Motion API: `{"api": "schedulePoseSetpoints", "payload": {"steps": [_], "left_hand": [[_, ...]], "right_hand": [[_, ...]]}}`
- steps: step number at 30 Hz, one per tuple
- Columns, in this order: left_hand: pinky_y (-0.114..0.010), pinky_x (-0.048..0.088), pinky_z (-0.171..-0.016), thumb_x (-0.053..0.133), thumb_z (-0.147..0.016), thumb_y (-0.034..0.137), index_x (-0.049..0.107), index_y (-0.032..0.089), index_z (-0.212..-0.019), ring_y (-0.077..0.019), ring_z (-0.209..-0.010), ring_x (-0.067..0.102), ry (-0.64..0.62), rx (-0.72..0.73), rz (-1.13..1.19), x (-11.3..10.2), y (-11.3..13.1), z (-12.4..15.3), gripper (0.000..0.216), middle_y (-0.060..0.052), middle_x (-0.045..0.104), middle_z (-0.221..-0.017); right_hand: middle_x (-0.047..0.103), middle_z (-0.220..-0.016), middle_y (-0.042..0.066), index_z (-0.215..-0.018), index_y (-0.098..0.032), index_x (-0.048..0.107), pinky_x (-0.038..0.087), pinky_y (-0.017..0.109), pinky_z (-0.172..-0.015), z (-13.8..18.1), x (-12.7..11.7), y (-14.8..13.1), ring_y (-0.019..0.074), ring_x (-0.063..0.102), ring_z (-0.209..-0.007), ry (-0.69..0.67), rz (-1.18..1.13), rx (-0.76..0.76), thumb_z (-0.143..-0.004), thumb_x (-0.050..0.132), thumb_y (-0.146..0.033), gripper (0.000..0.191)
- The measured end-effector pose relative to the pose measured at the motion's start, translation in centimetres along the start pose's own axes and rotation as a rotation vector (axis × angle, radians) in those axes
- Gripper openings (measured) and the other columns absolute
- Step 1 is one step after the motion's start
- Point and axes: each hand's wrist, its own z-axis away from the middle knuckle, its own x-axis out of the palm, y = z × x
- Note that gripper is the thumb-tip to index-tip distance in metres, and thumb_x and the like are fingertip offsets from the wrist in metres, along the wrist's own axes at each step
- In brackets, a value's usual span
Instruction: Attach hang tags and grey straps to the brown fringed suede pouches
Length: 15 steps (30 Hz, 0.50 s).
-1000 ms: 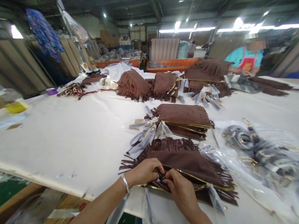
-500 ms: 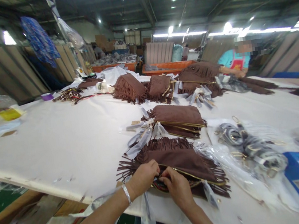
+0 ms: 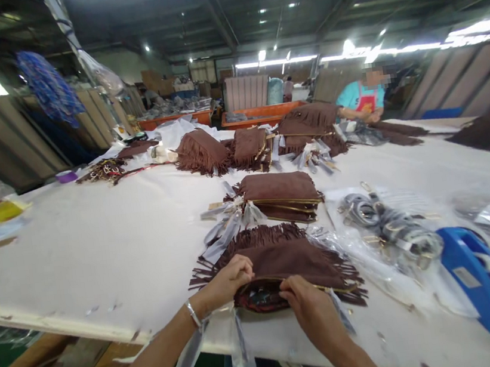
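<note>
A brown fringed bag [image 3: 281, 255] lies at the table's front edge, its gold zip open and a dark, patterned inside showing. At the left end of the opening, my left hand [image 3: 232, 274] is closed with its fingertips on the bag's edge. Fingers of my right hand [image 3: 308, 301] are bent over the rim at the right of the opening, pinching it. What sits deep in the bag is too dark to make out. Just behind it is a stack of brown bags [image 3: 279, 190] with gold zips and plastic-wrapped ends.
A blue tape dispenser [image 3: 479, 285] and plastic-wrapped straps [image 3: 395, 224] lie to the right. More brown fringed bags [image 3: 202, 150] are piled at the back. A co-worker [image 3: 360, 99] stands across the white table [image 3: 99, 239]. A purple tape roll [image 3: 66, 177] is at far left.
My hands have moved apart, the right one going right along the zip. The bag's mouth now gapes wider and shows its inside. The whole view has shifted slightly.
</note>
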Motion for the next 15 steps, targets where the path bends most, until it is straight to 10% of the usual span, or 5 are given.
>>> {"api": "schedulePoseSetpoints", "payload": {"steps": [5, 15], "left_hand": [[-0.029, 0.047, -0.081, 0.053, -0.091, 0.045, 0.047, 0.021, -0.088, -0.0194, -0.096, 0.06, 0.012, -0.226, 0.315, 0.6, 0.7, -0.1, 0.025, -0.002, 0.053, -0.097], [-0.03, 0.048, -0.074, 0.035, -0.096, 0.049, 0.049, 0.026, -0.083, -0.0209, -0.079, 0.056, 0.151, -0.022, -0.252, 1.7, -0.7, -1.9, 0.03, -0.001, 0.057, -0.082]], "right_hand": [[0.064, -0.08, -0.001, -0.085, -0.021, 0.062, 0.039, 0.024, -0.07, -1.5, -0.8, -1.0, 0.0149, 0.059, -0.077, 0.053, -0.248, 0.073, -0.089, 0.057, -0.021, 0.007], [0.053, -0.049, -0.008, -0.071, -0.019, 0.062, 0.04, 0.018, -0.043, -6.6, 3.5, -0.5, 0.0082, 0.049, -0.039, -0.273, -0.952, 0.499, -0.064, 0.079, -0.039, 0.027]]}}
